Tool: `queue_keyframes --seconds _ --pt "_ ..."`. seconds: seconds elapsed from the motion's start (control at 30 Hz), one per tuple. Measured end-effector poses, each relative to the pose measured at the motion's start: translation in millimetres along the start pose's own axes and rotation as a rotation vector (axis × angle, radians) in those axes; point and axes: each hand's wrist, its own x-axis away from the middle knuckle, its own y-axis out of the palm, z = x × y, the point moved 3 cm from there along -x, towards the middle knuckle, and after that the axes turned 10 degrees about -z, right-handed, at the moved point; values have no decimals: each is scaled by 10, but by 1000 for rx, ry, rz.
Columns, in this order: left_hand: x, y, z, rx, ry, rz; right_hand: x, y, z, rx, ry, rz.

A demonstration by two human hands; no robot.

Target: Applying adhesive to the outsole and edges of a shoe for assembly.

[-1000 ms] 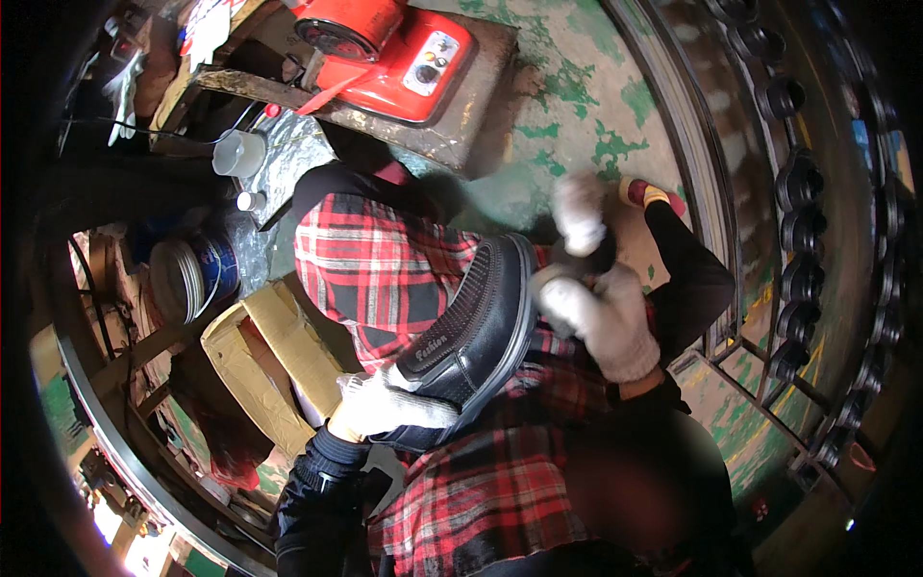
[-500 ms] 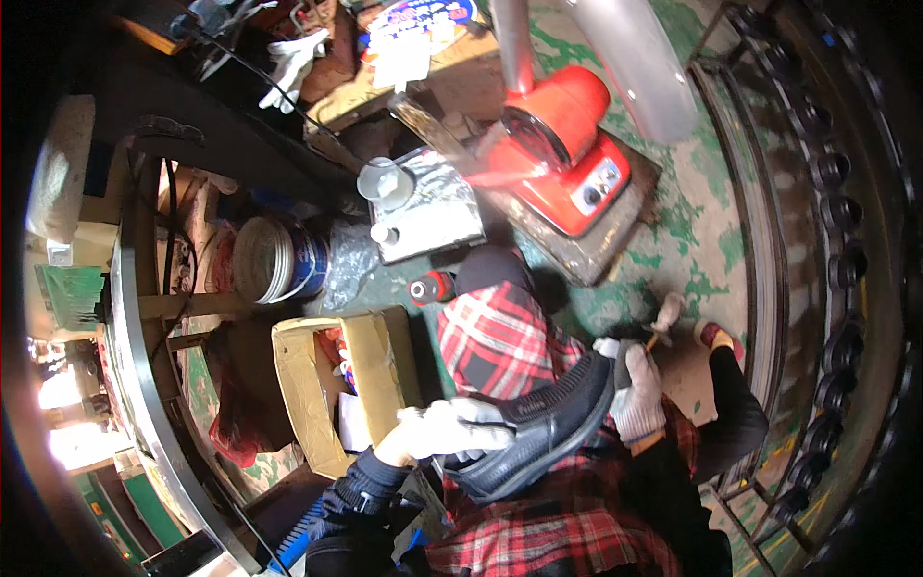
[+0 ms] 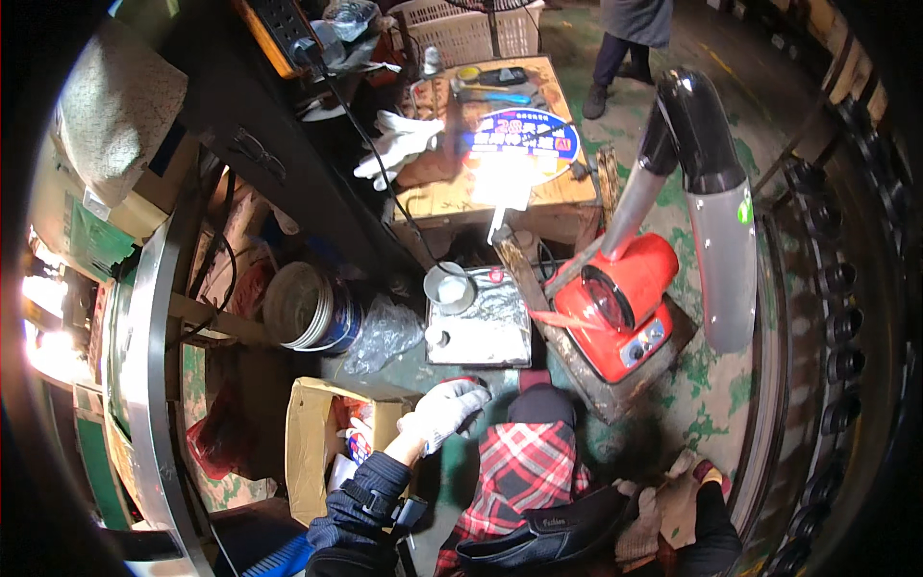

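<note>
My left hand (image 3: pixel 444 415), in a white work glove, reaches down to the floor left of my knee. Its fingers close round a small red-and-black object (image 3: pixel 469 380), mostly covered by the glove. Low in the view, a black shoe (image 3: pixel 553 539) lies across my lap on red plaid cloth (image 3: pixel 527 452). My right hand (image 3: pixel 636 524), gloved too, grips one end of the shoe, its fingers partly in shadow.
Ahead stands a red machine (image 3: pixel 615 308) with a bent duct. A silver-topped box (image 3: pixel 481 332) bears a clear cup (image 3: pixel 449 288). Left are a cardboard box (image 3: pixel 306 442) and a bucket (image 3: pixel 317 308). A wooden table (image 3: pixel 558 82) and a person's legs (image 3: pixel 611 62) are farther off.
My left hand has let go of the shoe and moved forward to the red-and-black object on the floor. The shoe has dropped lower, still in my right hand. The view has tilted up.
</note>
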Motion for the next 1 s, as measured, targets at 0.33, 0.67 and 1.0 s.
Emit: queue_keyframes --seconds 0.33,0.67,1.0 --pt "-423 -418 1015 -312 210 208 -299 -219 -533 -84 130 44" --pt "-455 -441 1959 -347 500 489 -747 -389 -1200 -49 7 102" --pt "-1120 -1001 3607 -734 516 920 -1070 -358 -1252 -56 42 125"
